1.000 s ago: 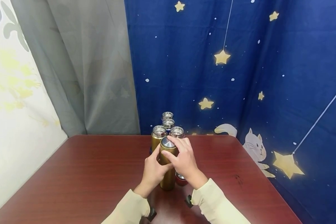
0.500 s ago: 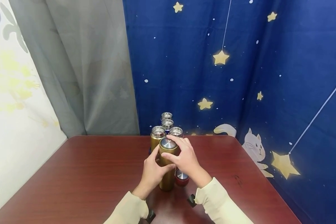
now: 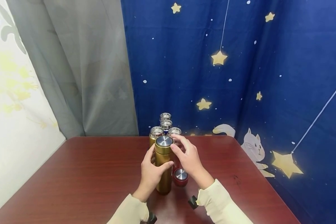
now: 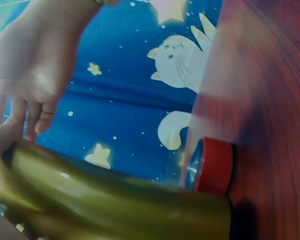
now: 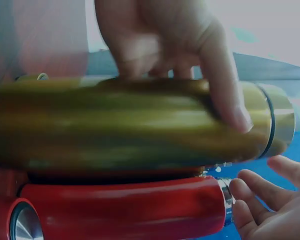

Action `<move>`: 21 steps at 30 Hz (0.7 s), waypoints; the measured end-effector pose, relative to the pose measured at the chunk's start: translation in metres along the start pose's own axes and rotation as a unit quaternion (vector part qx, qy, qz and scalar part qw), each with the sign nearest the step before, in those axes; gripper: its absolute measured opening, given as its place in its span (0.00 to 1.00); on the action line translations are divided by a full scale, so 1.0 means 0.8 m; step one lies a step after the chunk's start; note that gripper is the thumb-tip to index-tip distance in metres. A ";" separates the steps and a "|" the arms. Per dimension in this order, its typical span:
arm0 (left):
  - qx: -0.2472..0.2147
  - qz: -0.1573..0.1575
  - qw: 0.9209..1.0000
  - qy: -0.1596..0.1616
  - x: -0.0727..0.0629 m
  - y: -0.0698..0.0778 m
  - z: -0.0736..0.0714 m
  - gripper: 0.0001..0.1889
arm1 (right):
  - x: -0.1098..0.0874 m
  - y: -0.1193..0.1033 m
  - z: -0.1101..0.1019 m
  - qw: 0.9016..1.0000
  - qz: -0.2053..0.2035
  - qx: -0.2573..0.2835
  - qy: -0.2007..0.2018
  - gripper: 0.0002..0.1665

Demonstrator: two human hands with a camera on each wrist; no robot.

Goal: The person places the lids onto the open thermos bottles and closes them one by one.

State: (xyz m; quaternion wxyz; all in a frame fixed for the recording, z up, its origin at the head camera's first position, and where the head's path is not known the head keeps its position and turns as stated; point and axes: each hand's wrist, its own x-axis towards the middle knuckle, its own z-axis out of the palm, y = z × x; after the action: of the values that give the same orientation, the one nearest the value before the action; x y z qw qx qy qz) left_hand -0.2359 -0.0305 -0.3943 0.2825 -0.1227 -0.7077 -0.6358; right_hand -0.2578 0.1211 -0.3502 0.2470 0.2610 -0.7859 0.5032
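A gold thermos bottle (image 3: 164, 182) stands upright near the middle of the table, its steel-topped lid (image 3: 164, 141) on. My left hand (image 3: 151, 174) grips the gold body from the left, thumb across the front below the lid. In the right wrist view a dark seam runs between body and lid. My right hand (image 3: 189, 159) is beside the lid with loosely bent fingers; its thumb tip is at the lid's edge, and whether it touches cannot be made out. A red thermos bottle (image 5: 125, 207) with a bare steel neck stands just behind, close to the right fingertips.
A red lid (image 3: 180, 178) with a steel top sits on the table (image 3: 100, 174), right of the gold bottle. Behind stand several lidless bottles, among them another gold bottle (image 3: 152, 141). A blue starry curtain (image 3: 179, 62) hangs beyond the table's far edge.
The right hand has moved off the lid's top to its right side, with its fingers loosened. The gold bottle, in the left hand, has shifted slightly left and nearer. More of the red lid shows.
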 end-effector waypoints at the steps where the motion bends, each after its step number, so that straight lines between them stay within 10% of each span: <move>1: -0.002 0.003 1.000 0.005 0.000 0.009 -0.001 0.44 | 0.000 0.001 0.000 1.000 -0.002 0.001 -0.001 0.22; 4: -0.006 0.007 1.000 0.014 -0.002 0.030 -0.005 0.42 | -0.003 0.005 0.000 1.000 -0.006 0.002 -0.012 0.23; 11: -0.038 0.018 0.998 0.035 0.003 -0.016 -0.006 0.45 | -0.008 0.011 0.005 0.999 -0.016 0.014 -0.028 0.25; 21: -0.028 0.022 0.997 0.074 -0.001 0.028 -0.022 0.42 | -0.020 0.023 0.020 0.999 -0.015 -0.003 -0.045 0.27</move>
State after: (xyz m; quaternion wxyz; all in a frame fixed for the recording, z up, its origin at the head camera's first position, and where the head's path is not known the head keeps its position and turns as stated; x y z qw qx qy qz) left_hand -0.2193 -0.0437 -0.3751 0.3446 -0.0985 -0.6639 -0.6564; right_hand -0.2598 0.1153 -0.3789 0.2195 0.2949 -0.7934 0.4851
